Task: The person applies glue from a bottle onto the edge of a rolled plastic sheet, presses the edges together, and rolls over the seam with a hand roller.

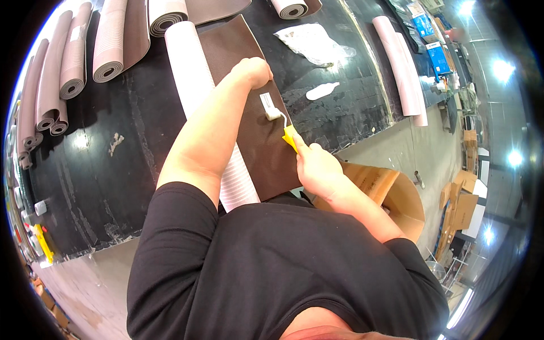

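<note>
A dark brown mat [262,153] lies on the black table, its left part rolled into a long pale ribbed roll [190,68]. My right hand [320,169] is closed round the yellow handle [290,136] of a small paint roller. Its white roller head [273,114] is over the mat's brown face. A small pale rectangular patch [265,101] shows on the mat just beyond the head. My left hand [253,72] is closed at the mat's right edge, the forearm crossing above the roll. Its fingertips are hidden, so what it holds, if anything, cannot be seen.
Several rolled mats [109,42] lie at the far left. A crumpled clear plastic bag [314,42] and a white bottle [322,91] lie right of the mat. Pink rolls [399,68] rest at the table's right end. An open cardboard box [405,198] stands beside my right forearm.
</note>
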A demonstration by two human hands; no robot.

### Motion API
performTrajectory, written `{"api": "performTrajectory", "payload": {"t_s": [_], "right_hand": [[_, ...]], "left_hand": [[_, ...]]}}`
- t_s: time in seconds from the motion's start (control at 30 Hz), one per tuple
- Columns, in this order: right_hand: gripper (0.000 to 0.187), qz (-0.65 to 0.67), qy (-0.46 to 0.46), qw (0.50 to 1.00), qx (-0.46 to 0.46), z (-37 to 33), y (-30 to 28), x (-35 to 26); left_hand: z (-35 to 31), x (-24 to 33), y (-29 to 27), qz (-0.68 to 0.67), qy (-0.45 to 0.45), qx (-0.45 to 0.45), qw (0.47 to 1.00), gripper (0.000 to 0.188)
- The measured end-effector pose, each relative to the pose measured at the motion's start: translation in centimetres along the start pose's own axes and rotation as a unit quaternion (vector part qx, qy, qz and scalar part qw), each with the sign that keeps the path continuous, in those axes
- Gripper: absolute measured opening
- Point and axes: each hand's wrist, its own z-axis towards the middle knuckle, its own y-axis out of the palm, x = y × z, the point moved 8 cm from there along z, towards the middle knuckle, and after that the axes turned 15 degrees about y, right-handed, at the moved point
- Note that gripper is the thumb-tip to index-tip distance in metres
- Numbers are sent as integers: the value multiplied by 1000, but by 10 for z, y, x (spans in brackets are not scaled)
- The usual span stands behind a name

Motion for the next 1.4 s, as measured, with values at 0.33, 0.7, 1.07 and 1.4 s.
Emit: {"api": "performTrajectory", "payload": {"t_s": [0.33, 0.7, 1.07, 1.4], "right_hand": [[49, -5, -5, 999, 53, 25, 1, -7], [51, -25, 15, 1000, -1, 32, 1, -10], [57, 238, -109, 964, 51, -22, 2, 40], [69, 475, 38, 873, 107, 14, 37, 44]], "left_hand": [[-4, 6, -6, -23, -11, 27, 999, 35], [3, 0, 2, 23, -13, -8, 1000, 32], [-3, 3, -2, -67, 2, 60, 996, 36], [-17, -17, -4, -162, -87, 133, 974, 26]]}}
